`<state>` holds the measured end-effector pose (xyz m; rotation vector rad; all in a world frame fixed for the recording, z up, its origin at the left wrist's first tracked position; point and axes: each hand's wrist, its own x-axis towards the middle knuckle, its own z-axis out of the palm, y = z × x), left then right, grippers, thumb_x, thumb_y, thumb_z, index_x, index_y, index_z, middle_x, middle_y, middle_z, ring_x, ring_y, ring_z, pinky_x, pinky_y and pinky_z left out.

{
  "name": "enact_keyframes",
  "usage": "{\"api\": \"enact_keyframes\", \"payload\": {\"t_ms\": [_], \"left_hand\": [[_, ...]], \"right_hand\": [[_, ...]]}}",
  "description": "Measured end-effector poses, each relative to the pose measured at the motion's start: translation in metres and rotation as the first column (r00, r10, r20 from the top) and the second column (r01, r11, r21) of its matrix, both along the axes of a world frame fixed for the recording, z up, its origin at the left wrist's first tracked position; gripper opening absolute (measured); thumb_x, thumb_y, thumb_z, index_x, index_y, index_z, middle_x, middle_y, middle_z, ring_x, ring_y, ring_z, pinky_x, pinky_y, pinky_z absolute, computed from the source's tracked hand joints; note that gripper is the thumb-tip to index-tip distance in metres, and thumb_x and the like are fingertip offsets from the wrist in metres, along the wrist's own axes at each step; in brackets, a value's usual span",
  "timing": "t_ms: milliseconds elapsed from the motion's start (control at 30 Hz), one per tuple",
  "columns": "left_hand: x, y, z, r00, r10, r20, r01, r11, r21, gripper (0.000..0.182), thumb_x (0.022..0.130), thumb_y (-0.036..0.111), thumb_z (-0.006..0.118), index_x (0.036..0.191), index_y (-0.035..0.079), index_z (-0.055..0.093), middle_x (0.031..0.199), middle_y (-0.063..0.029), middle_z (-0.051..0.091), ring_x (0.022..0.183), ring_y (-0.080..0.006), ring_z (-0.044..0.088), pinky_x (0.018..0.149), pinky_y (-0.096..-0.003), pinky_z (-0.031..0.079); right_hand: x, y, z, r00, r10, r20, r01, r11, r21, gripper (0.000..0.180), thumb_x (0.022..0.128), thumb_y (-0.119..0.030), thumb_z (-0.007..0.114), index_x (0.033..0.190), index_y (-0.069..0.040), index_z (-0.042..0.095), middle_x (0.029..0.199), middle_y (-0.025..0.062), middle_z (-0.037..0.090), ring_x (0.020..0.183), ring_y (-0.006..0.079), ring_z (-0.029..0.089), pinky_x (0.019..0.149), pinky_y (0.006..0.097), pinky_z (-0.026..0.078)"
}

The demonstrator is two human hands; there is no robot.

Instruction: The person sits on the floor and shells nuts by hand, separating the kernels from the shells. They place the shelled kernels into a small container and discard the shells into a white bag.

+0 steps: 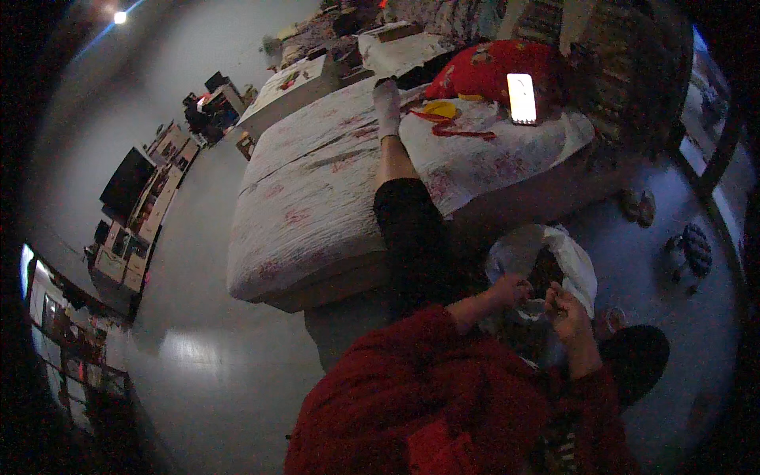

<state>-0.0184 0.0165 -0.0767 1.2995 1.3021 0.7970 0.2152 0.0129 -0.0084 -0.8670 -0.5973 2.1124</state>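
Both my hands are close together at the near side of a container with a white bag or liner (576, 261), which stands low beside the bed. My left hand (512, 291) has its fingers bent over the near left part of the opening. To its right, my right hand (564, 309) is raised with thumb and fingertips pinched together; whether something small is between them is too dim to tell. Dark contents (546, 273) show inside the container. Below the hands lies a dark area with something pale, too blurred to name.
My leg in a sock (389, 113) rests on a bed with a quilted floral cover (309, 208). A lit phone (522, 99) leans on a red cushion (481, 65). Slippers (638, 208) and a striped object (694, 249) are on the floor at right.
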Motion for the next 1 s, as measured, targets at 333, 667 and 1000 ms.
{"api": "enact_keyframes", "payload": {"t_ms": [333, 667, 1000], "left_hand": [[0.007, -0.003, 0.008, 0.996, 0.08, -0.028, -0.08, 0.997, -0.005, 0.026, 0.087, 0.031, 0.066, 0.094, 0.007, 0.067, 0.078, -0.0072, 0.067, 0.064, -0.0173, 0.063, 0.059, -0.0338, 0.053], [0.006, -0.01, 0.014, 0.994, 0.044, -0.104, -0.019, 0.972, 0.233, 0.024, 0.089, 0.024, 0.062, 0.096, 0.001, 0.066, 0.077, -0.0085, 0.068, 0.066, -0.0178, 0.065, 0.059, -0.0336, 0.053], [0.008, -0.017, 0.03, 0.998, 0.057, 0.017, -0.058, 0.998, 0.021, 0.024, 0.088, 0.024, 0.064, 0.1, 0.002, 0.066, 0.08, -0.012, 0.068, 0.069, -0.0203, 0.066, 0.062, -0.0355, 0.054]], "right_hand": [[0.013, 0.019, -0.026, 0.994, 0.077, 0.073, -0.075, 0.996, -0.041, 0.019, 0.096, -0.031, 0.054, 0.098, -0.012, 0.056, 0.066, -0.0019, 0.046, 0.05, 0.0101, 0.039, 0.041, 0.0265, 0.032], [0.006, 0.027, -0.041, 0.962, -0.064, 0.266, 0.095, 0.99, -0.105, 0.032, 0.096, -0.046, 0.054, 0.088, -0.016, 0.05, 0.058, -0.0047, 0.04, 0.044, 0.0085, 0.032, 0.038, 0.0276, 0.027], [0.002, 0.017, -0.021, 0.999, 0.004, 0.043, 0.0, 0.996, -0.091, 0.02, 0.097, -0.031, 0.055, 0.085, -0.016, 0.048, 0.061, -0.0062, 0.037, 0.045, 0.0076, 0.029, 0.038, 0.0265, 0.026]]}}
